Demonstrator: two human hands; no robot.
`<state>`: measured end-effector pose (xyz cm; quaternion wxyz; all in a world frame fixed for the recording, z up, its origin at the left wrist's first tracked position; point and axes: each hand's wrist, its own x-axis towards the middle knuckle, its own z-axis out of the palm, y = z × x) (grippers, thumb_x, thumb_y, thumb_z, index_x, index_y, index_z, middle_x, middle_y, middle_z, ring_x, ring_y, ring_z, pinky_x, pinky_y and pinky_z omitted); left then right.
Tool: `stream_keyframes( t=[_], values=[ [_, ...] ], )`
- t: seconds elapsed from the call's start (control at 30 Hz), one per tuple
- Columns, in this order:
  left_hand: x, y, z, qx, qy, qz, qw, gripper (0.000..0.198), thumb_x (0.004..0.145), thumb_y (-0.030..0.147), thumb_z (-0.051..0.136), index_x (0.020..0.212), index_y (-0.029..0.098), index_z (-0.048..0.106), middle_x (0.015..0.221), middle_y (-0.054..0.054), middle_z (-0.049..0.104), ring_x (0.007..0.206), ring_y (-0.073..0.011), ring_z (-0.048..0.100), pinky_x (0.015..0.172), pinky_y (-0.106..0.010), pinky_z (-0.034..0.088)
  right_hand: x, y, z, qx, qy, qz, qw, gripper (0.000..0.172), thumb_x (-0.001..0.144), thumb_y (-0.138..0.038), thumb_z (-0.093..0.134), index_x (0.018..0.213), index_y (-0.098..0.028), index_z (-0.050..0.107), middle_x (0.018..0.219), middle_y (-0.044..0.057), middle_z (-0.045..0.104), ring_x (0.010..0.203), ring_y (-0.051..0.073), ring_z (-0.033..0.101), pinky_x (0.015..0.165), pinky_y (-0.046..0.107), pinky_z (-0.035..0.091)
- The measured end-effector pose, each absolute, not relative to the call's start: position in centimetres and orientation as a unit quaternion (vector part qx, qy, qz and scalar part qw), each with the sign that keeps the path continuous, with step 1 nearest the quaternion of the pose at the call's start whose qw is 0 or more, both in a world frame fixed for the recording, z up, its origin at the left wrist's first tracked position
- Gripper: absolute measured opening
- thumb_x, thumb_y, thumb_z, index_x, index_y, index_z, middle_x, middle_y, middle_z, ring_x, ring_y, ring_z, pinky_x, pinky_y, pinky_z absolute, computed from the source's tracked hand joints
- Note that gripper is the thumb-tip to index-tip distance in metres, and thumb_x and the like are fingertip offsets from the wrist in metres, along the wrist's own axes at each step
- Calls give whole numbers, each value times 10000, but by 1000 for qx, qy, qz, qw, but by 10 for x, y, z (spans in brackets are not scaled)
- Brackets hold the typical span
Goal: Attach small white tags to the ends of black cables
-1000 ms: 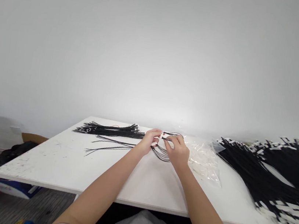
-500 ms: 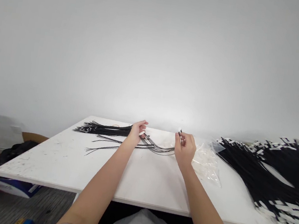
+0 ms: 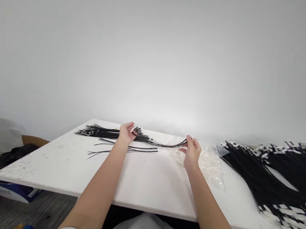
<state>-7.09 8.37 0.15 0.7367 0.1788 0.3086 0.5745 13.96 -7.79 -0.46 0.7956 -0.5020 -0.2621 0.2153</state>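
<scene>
A thin black cable harness of several strands hangs in a shallow curve between my hands, just over the table. My left hand is closed round its left end, where a bit of white shows at the fingers. At the other end, my right hand pinches the strands between thumb and fingertips; a small white tip shows there. Behind and beside my left hand lies a pile of black cables. Nearer to me, a few loose black cables rest on the white table, partly hidden by my left forearm.
A clear plastic bag with whitish contents lies right of my right hand. Large stacks of black cables with white ends cover the table's right side. A wall stands behind. On the floor at left is an open box holding dark items.
My left hand has moved left, over the cable pile, and the strands between my hands are drawn out longer. My right hand has shifted slightly right, its fingers now pointing more upward.
</scene>
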Motion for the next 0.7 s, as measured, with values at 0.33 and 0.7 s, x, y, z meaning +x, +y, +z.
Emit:
stream_keyframes(
  t=[0.33,0.7],
  values=[
    [-81,88,2,155,240,617,733,217,577,-3,556,735,142,524,659,-8,537,539,-92,529,494,-218,410,143,-73,-11,-500,-269,206,797,358,688,-525,566,681,-167,550,687,-11,506,518,71,456,373,186,453],
    [-74,92,-8,293,395,711,503,257,544,91,716,760,138,584,706,-16,599,625,-96,578,606,-221,443,138,-75,-16,-555,-342,120,748,432,747,-548,493,927,-175,617,860,35,560,617,88,501,432,182,477]
  ],
)
